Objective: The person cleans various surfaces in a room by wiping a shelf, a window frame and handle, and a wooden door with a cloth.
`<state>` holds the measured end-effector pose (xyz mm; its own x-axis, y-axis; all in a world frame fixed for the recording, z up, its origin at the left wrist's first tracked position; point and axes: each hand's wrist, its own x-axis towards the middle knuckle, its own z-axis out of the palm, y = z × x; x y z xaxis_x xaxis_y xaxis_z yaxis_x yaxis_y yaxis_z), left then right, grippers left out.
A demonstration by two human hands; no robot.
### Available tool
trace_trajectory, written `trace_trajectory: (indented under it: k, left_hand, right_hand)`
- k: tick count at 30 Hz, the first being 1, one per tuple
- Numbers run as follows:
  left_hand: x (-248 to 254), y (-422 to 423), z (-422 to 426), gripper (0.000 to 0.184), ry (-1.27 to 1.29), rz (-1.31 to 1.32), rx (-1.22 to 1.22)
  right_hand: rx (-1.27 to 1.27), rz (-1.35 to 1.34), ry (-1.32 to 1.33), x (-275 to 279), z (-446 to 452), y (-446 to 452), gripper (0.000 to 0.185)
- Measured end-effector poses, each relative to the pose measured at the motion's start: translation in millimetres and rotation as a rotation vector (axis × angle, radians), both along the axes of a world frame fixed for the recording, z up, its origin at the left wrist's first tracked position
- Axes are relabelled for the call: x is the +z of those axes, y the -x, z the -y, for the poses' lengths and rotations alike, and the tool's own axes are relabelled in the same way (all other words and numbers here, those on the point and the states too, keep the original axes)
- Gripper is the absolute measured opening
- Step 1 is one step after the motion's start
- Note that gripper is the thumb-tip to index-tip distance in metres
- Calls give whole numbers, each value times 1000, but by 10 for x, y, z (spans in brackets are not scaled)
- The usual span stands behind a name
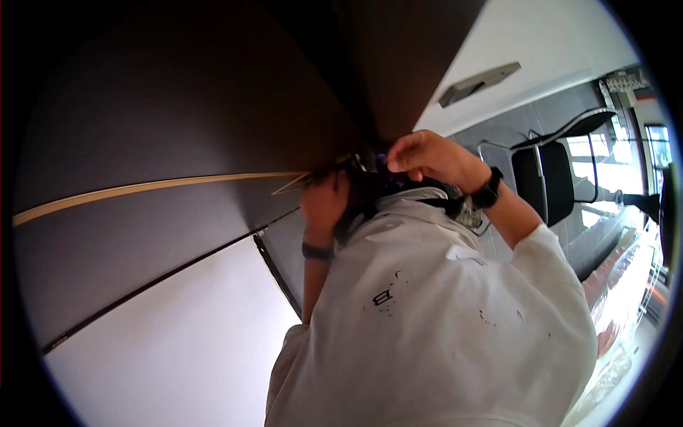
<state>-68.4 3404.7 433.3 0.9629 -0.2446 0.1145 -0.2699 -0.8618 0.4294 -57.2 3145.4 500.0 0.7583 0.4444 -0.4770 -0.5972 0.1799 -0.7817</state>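
A black B reads on the white cloth shirt. Just beyond the shirt's narrow far end, the right hand bends inward, half curled, fingertips near a small purple thing; its grip is unclear. Left of that end, the left hand reaches forward, fingers shadowed, hold untellable. A smooth dark panel spans beyond the shirt.

White shirt, black B, dark wristbands
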Motion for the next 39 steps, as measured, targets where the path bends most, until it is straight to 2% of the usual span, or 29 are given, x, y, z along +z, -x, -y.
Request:
trace_trajectory:
  k: [3, 7, 11, 19, 30, 33, 35, 39]
  left_hand:
    - [10, 22, 23, 23, 7, 17, 43]
    - [10, 25, 17, 23, 26, 74, 20]
    - [22, 0, 39, 24, -59, 52, 11]
    - [62, 16, 40, 25, -62, 61, 25]
    - [9, 12, 62, 25, -72, 147, -2]
    - [22, 15, 74, 25, -75, 151, 2]
    - [-9, 7, 68, 25, -71, 150, -1]
    - [3, 14, 75, 24, -82, 168, -6]
  right_hand:
    - [36, -221, -179, -359, 27, 1, 14]
    - [45, -212, -109, -541, 45, -14, 14]
    - [47, -89, 41, -662, 36, 59, 10]
    - [151, 229, 304, -820, 64, 57, 11]
    - [220, 346, 297, -1018, 157, 30, 9]
    - [260, 456, 424, -988, 134, 14, 9]
    - [246, 705, 482, -1079, 152, 9, 11]
    - [263, 720, 534, -1060, 149, 10, 11]
